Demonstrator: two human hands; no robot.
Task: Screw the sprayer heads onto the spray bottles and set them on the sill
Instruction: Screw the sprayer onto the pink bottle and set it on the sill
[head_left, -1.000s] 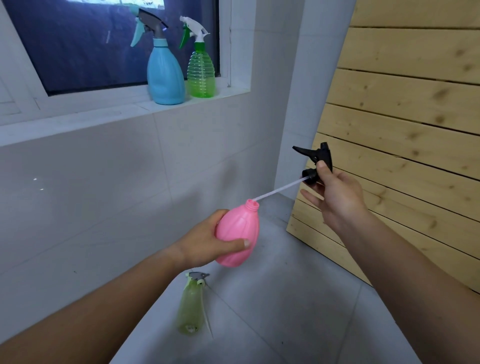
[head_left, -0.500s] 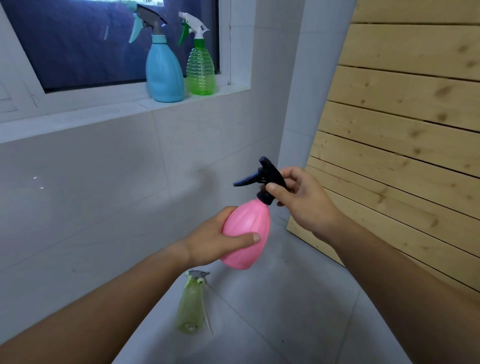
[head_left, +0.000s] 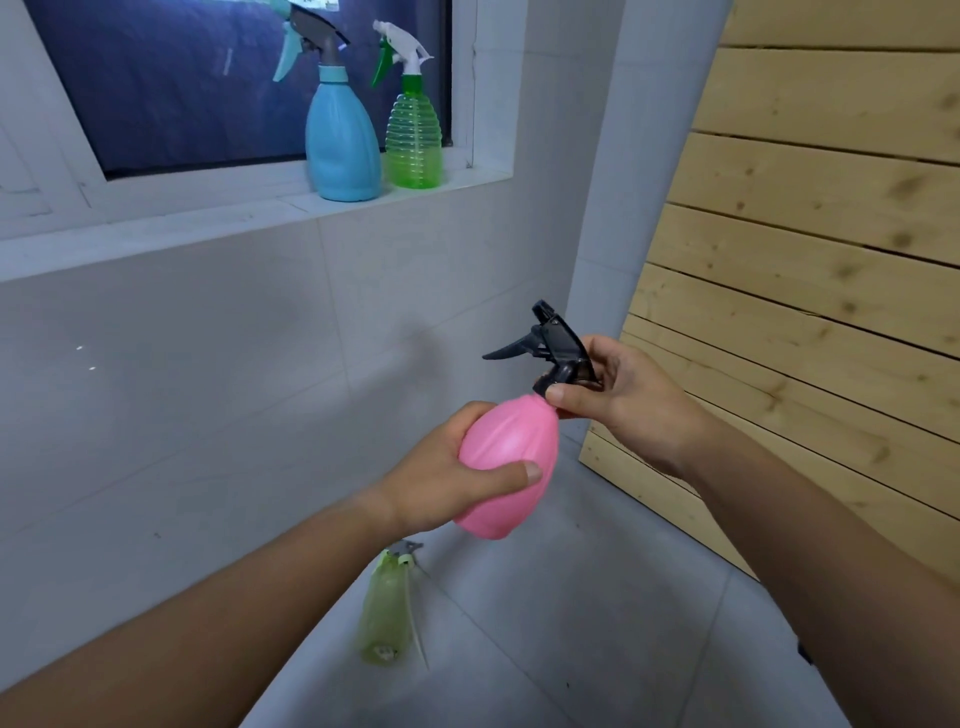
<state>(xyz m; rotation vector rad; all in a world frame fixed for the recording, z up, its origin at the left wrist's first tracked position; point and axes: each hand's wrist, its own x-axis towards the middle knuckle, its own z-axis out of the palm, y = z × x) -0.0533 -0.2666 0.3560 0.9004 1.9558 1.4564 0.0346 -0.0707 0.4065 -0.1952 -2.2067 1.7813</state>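
My left hand (head_left: 441, 483) grips the body of a pink spray bottle (head_left: 506, 457), held tilted in the air. A black sprayer head (head_left: 553, 345) sits on its neck, its trigger pointing left. My right hand (head_left: 623, 395) pinches the black collar at the bottle's neck. On the white window sill (head_left: 208, 218) stand a blue bottle (head_left: 340, 140) with a grey and teal head and a clear green bottle (head_left: 414, 137) with a white and green head. A pale yellow-green bottle (head_left: 384, 613) lies on the floor below my hands, a sprayer head and tube at its neck.
A slatted wooden panel (head_left: 805, 291) leans against the wall on the right. The sill has bare space left of the blue bottle. The floor (head_left: 571, 649) is grey tile and the wall under the window is white tile.
One second ago the black head was held away with only its tube in the pink bottle. My right hand has brought it down onto the neck and now grips the collar.
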